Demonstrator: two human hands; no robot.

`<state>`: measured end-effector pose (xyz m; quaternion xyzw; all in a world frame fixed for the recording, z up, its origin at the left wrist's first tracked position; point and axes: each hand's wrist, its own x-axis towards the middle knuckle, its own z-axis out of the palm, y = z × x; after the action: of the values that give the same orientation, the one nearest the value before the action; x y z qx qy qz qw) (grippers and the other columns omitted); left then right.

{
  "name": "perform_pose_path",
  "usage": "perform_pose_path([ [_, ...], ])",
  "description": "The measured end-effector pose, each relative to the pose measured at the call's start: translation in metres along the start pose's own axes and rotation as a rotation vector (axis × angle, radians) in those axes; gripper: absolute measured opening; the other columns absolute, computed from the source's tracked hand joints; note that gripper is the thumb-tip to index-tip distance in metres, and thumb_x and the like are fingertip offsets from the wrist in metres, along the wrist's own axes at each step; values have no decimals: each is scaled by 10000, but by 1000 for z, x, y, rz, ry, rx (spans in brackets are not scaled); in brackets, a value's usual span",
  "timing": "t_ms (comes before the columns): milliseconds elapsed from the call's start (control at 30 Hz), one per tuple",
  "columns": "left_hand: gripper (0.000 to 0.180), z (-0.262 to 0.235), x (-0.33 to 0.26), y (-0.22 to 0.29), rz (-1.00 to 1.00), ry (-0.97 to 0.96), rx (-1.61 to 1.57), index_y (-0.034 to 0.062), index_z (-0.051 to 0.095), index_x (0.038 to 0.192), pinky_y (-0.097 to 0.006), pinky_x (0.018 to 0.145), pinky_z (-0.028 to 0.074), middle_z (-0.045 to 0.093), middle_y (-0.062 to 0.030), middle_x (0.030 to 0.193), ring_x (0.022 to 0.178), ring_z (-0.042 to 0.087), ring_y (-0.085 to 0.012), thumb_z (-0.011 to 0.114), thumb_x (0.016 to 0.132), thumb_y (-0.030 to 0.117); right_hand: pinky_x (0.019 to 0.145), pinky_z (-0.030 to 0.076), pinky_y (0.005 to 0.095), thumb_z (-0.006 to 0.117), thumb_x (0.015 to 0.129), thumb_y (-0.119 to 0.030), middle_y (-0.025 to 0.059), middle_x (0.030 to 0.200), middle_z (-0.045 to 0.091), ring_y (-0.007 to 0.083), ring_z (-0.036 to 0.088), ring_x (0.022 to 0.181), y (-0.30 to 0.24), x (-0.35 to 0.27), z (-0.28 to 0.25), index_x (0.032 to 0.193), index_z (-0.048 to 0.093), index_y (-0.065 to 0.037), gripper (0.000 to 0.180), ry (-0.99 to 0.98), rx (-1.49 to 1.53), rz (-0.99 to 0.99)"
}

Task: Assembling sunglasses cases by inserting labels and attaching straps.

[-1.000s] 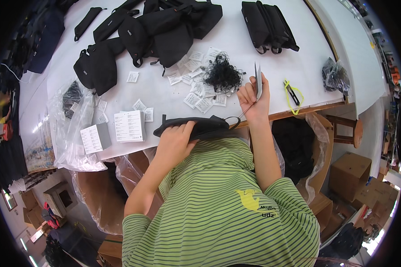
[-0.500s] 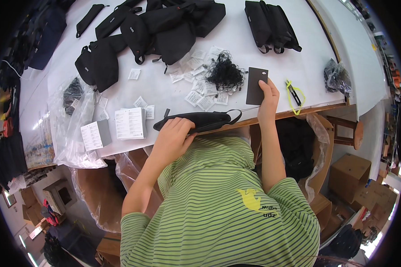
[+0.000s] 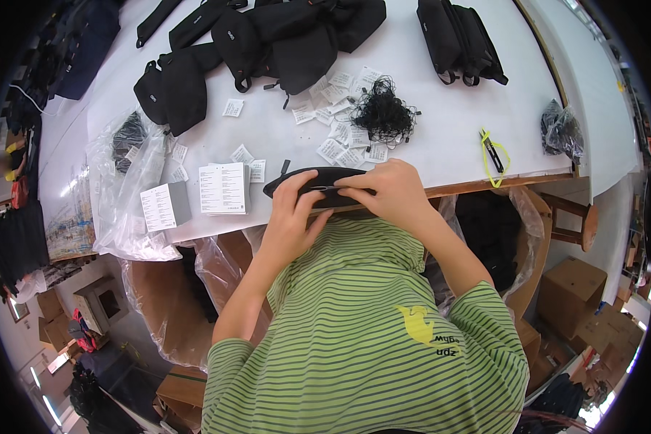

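A small black fabric pouch [image 3: 331, 176] lies along the front edge of the table, its opening facing me. My left hand [image 3: 289, 220] grips the near side of it, thumb below and fingers over the rim. From the right, my right hand [image 3: 399, 189] reaches over the pouch's other end with fingertips pinched at the opening. A thin light line shows between the two hands at the opening, too small to make out. The dark hang tag seen earlier is hidden from view.
Black pouches [image 3: 296, 58] heap at the far side, with more [image 3: 459, 43] to their right. A tangle of black strings [image 3: 385, 112] lies by small white packets [image 3: 333, 150]. Card stacks [image 3: 223, 189] stand left, yellow-handled snips [image 3: 493, 155] right. Plastic-lined boxes [image 3: 159, 296] stand below.
My right hand has moved left from beside the pouch to its opening. The dark hang tag it held no longer shows. My left hand still holds the pouch.
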<state>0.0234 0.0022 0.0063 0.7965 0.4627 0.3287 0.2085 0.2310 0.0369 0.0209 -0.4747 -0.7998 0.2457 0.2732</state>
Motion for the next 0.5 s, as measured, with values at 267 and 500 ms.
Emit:
perform_pose_path([
  [267, 272, 1, 5, -6, 126, -116, 5, 58, 590, 998, -360, 834, 436, 623, -66, 955, 881, 589, -243, 679, 742, 40, 587, 397, 300, 751, 674, -443, 19, 538, 523, 190, 518, 556, 0, 0, -10, 901, 728, -213, 325, -93, -111, -8],
  [500, 254, 0, 15, -10, 147, -192, 13, 72, 629, 989, -333, 702, 417, 595, -32, 791, 724, 562, -211, 681, 741, 51, 565, 379, 308, 774, 663, -396, 5, 535, 465, 185, 465, 534, 15, -18, -18, 850, 676, -191, 295, -147, -154, -169],
])
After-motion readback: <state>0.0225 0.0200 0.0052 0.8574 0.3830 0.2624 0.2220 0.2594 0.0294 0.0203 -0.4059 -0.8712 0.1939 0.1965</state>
